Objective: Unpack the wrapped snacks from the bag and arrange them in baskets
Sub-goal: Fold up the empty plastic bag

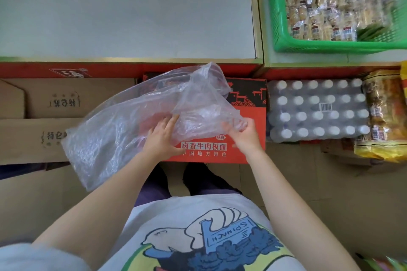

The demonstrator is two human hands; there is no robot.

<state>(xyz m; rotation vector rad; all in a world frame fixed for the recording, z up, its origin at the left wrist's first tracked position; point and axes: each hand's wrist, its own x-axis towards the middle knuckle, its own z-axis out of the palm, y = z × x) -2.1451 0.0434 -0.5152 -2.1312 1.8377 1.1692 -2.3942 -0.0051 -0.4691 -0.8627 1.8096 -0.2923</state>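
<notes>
Bag looks emptied — snacks (326, 4) sit in green basket (279, 35).
Left hand (161, 137) flat on clear bag (123, 121), right hand (247, 133) pinching it — next: likely fold or discard.

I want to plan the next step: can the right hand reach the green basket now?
Probably not yet: the right hand grips the clear plastic bag, and the green basket sits apart on the shelf.
</notes>
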